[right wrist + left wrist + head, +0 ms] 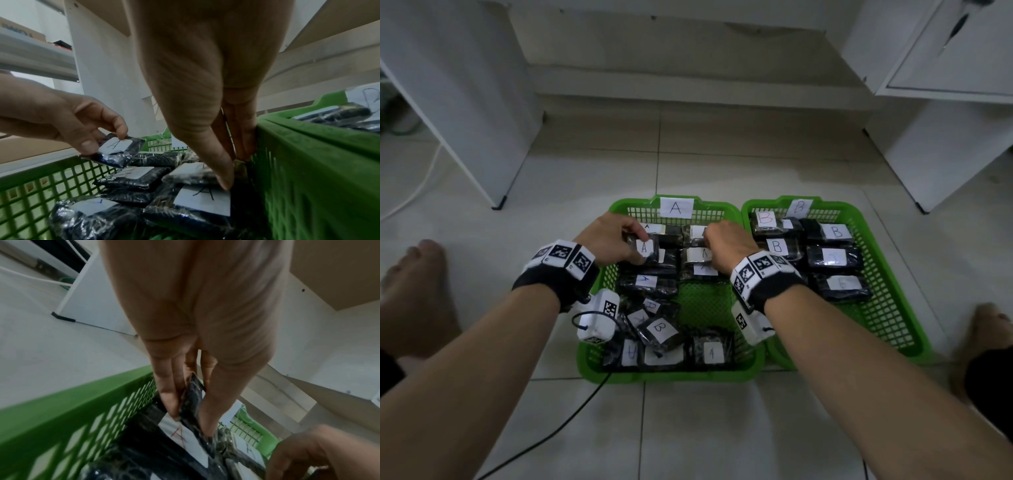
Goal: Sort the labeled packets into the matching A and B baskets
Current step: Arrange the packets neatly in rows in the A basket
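Here, left hand [608, 240] pinching A packet [644, 247], over A basket [599, 363]

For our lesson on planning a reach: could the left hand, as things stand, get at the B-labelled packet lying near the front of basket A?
Probably not at once. The left hand already pinches an A packet over the A basket. The B packet lies uncovered on top of the front pile, so once that hand is free the way looks open.
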`<state>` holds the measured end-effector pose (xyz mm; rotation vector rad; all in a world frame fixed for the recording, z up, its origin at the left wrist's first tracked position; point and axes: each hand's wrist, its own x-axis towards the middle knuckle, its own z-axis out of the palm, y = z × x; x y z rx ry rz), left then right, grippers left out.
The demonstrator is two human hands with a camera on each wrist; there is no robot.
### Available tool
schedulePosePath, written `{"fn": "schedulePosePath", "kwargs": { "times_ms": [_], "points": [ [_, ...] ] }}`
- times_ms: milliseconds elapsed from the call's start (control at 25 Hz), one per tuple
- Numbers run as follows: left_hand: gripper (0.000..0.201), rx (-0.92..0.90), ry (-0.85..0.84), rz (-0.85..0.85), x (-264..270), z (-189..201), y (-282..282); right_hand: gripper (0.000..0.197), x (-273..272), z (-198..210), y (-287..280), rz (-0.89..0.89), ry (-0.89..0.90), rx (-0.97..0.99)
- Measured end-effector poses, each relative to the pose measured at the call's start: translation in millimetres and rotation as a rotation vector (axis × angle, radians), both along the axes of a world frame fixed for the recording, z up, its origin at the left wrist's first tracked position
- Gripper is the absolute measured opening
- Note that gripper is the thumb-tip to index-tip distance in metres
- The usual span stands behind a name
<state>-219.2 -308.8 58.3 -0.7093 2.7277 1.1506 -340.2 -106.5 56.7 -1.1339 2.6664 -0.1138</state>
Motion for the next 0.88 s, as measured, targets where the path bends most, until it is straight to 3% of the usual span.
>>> {"fn": "schedulePosePath", "kwargs": {
  "times_ms": [200, 360, 480, 560, 720, 800, 880],
  "points": [
    [0.040, -0.063, -0.037, -0.033, 1.1, -4.0, 4.6, 0.015, -3.8, 1.8, -5.5, -0.036, -0.017, -0.004],
    [0.041, -0.015, -0.024, -0.011, 1.7, 1.6, -1.6, 0.024, 0.6, 3.0, -5.8, -0.124, -0.137, -0.099],
    [0.040, -0.027, -0.123, -0.084, 5.7, 9.1, 1.5, 0.030, 17.6, 3.6, -3.7, -0.130, -0.292, -0.164],
    [0.035, -0.031, -0.180, -0.128, 11.2, 11.0, 6.6, 0.033, 32.5, 0.7, -3.2, -0.074, -0.374, -0.094],
    [0.034, 0.018, -0.139, -0.153, 18.2, 13.2, 16.3, 0.040, 41.8, 2.0, 6.1, -0.030, -0.423, 0.055],
    [0.035, 0.109, -0.109, -0.174, 15.5, 15.3, 30.3, 0.050, 38.1, 5.9, 15.9, -0.093, -0.494, -0.059],
    [0.035, 0.182, -0.080, -0.184, 11.6, 14.9, 48.2, 0.061, 35.0, 11.6, 26.2, -0.199, -0.716, -0.308]
  ]
}}
